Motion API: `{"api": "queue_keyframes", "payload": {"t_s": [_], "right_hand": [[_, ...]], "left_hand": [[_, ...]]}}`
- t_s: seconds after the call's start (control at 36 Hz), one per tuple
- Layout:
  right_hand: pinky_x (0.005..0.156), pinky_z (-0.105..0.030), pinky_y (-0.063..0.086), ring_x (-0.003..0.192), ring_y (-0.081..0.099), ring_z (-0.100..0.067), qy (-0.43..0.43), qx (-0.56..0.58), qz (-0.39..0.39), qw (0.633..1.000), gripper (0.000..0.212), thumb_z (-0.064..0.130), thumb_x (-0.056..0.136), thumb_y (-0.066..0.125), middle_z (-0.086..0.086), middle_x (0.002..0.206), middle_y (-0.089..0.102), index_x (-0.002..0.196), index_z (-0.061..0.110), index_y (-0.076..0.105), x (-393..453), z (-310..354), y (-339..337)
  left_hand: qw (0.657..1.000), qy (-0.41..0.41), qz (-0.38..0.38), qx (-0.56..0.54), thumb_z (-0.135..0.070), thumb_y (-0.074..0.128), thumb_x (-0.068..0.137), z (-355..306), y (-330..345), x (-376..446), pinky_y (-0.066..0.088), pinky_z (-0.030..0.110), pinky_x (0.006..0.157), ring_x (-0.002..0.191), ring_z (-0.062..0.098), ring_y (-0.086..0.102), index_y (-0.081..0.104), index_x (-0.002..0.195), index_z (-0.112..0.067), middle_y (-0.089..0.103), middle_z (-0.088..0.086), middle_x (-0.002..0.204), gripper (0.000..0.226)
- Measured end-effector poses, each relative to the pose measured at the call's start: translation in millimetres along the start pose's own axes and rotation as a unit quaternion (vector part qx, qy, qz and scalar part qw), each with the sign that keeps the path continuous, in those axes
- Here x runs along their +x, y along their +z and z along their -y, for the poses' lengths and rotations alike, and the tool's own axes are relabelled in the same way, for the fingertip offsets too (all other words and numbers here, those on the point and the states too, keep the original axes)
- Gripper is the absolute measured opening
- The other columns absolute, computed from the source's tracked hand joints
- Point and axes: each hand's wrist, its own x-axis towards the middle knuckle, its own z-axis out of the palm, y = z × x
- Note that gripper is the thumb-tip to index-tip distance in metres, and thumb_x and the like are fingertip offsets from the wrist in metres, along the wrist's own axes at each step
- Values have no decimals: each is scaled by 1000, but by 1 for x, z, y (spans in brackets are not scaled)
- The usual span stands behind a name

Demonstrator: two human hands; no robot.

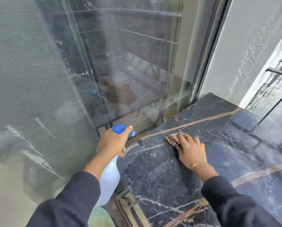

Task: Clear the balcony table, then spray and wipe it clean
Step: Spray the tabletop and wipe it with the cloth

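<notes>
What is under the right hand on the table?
A brown checked cloth, pressed by the right hand onto the dark marble table. The hand hides most of it.

Soft daylight, glossy table (pixel 219 145) glare, wide-angle edge bending.

- I wear dark, near-black long sleeves on both arms, left sleeve (pixel 68 197) and right sleeve (pixel 232 203).
- The knit looks finely ribbed.
- A thin gold bracelet (pixel 198 163) circles my right wrist.
</notes>
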Motion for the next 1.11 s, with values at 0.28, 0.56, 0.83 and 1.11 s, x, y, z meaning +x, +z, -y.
{"api": "queue_keyframes", "payload": {"t_s": [0.28, 0.56, 0.83, 1.11], "right_hand": [[101, -45, 34, 130, 33, -31, 26, 2, 19, 999, 50, 34, 96, 38, 0, 151, 29, 143, 21, 28, -4, 10, -8], [101, -48, 33, 128, 33, -35, 59, 9, 18, 998, 48, 30, 95, 40, -7, 148, 33, 140, 16, 31, 23, 24, -11], [102, -47, 33, 128, 34, -33, -75, -19, 17, 997, 54, 24, 89, 44, -7, 148, 30, 140, 15, 28, 15, 111, -1], [76, -41, 50, 98, 60, -29, -109, 20, -1, 994, 51, 29, 75, 69, -1, 132, 57, 124, 20, 58, -65, 85, 5]], "left_hand": [[997, -21, -45, 63, -56, 52, 79, 36, -32, -19, 49, 26, 58, 32, 13, 53, 69, 79, -25, 59, -2, 50, 36], [993, -50, -59, 91, -59, 55, 74, 55, -41, -25, 52, 29, 62, 37, 17, 54, 71, 83, -17, 59, 0, 56, 46], [995, -77, -61, 36, -56, 58, 78, 67, -39, -26, 43, 24, 52, 35, 17, 51, 67, 89, -14, 66, 3, 62, 45], [996, -59, -61, 4, -56, 56, 79, 60, -48, -28, 38, 20, 47, 29, 12, 46, 72, 85, -26, 63, 0, 60, 34]]}}
